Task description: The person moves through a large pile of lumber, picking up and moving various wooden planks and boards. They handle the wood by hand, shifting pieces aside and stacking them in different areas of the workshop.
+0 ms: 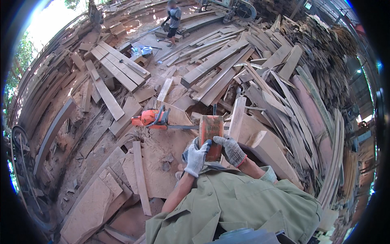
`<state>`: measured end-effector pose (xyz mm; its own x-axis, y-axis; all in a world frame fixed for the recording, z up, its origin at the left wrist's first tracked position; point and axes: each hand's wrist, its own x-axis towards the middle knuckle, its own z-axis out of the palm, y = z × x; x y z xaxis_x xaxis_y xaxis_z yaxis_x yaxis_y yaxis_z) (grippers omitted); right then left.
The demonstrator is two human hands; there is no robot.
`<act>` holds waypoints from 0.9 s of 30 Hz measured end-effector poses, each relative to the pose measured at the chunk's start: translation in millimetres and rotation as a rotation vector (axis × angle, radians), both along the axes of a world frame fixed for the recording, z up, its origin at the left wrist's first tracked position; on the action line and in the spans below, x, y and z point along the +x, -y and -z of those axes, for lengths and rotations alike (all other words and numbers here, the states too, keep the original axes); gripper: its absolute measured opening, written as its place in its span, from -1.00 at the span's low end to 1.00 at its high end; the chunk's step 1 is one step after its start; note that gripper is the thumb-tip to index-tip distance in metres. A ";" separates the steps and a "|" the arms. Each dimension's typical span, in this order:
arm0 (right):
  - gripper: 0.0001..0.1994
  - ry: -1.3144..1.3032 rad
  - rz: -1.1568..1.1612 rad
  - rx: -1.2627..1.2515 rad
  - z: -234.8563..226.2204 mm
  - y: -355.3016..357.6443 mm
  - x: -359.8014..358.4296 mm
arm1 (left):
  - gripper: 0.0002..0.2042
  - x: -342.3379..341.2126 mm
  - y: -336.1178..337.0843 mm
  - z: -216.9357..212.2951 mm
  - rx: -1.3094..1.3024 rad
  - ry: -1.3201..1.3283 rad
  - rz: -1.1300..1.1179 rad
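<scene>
In front of my chest I hold a worn, red-brown rectangular tin (211, 126) upright, its lettered broad face toward me. My left hand (197, 156), in a white glove, grips its lower left side, the thumb across the front. My right hand (230, 150), in a grey glove with a red-edged cuff, has curled fingers at the tin's lower right edge; part of their grip is hidden. Just left of the tin sits an orange chainsaw (151, 118), and its guide bar (183, 127) runs to the right behind the tin.
Thick planks (118, 67) lie stacked at the far left, and loose boards (219, 61) spread across the middle. A tall pile of slats (325, 53) rises at the right. Farther off stands another person (173, 22). A large wheel (30, 175) stands at the left edge.
</scene>
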<state>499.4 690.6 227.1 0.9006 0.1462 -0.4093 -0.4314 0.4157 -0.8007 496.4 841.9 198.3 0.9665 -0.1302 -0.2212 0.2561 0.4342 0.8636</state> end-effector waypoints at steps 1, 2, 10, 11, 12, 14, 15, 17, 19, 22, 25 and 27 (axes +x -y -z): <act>-0.69 0.020 -0.009 0.017 0.1 -0.1 0.1 | -0.73 -0.2 -0.2 0.6 0.019 -0.002 0.007; -0.69 -0.001 -0.004 -0.011 0.1 -0.1 0.4 | -0.73 -0.1 -0.2 1.4 0.042 -0.003 0.003; -0.67 0.013 -0.016 -0.027 -7.1 -2.4 -2.0 | -0.70 -1.1 -0.9 8.1 0.037 -0.005 0.017; -0.68 -0.015 -0.003 -0.046 -8.3 -2.8 -2.9 | -0.70 -1.9 -0.8 8.5 0.028 -0.023 0.019; -0.68 -0.029 0.007 -0.066 -9.0 -3.1 -3.5 | -0.71 -2.4 -0.2 8.9 0.026 -0.001 -0.002; -0.69 -0.040 0.016 -0.064 -9.0 -4.0 -4.4 | -0.73 -3.0 1.0 9.7 0.022 0.045 -0.047; -0.70 -0.037 0.015 -0.044 -8.3 -4.4 -4.4 | -0.73 -3.2 1.0 10.2 0.038 0.045 -0.045; -0.70 -0.035 0.017 -0.025 -5.5 -4.8 -4.1 | -0.74 -3.1 0.6 11.1 0.069 0.047 -0.041; -0.71 -0.025 0.026 -0.021 -2.5 -4.5 -3.8 | -0.74 -2.8 -0.2 11.5 0.051 0.026 -0.025; -0.70 -0.052 0.039 -0.031 -0.1 -3.8 -3.7 | -0.75 -2.9 -1.2 10.4 0.081 0.025 -0.022; -0.70 -0.051 0.022 -0.026 -1.2 -3.2 -3.7 | -0.76 -4.0 -1.1 7.7 0.065 0.016 -0.019; -0.70 -0.073 0.029 -0.065 -2.7 -3.3 -3.8 | -0.76 -4.4 -1.0 6.0 0.051 0.016 -0.027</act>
<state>495.7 693.9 229.8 0.8713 0.0914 -0.4821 -0.4783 0.3772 -0.7930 491.9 842.9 192.3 0.9731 -0.0926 -0.2111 0.2305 0.3965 0.8886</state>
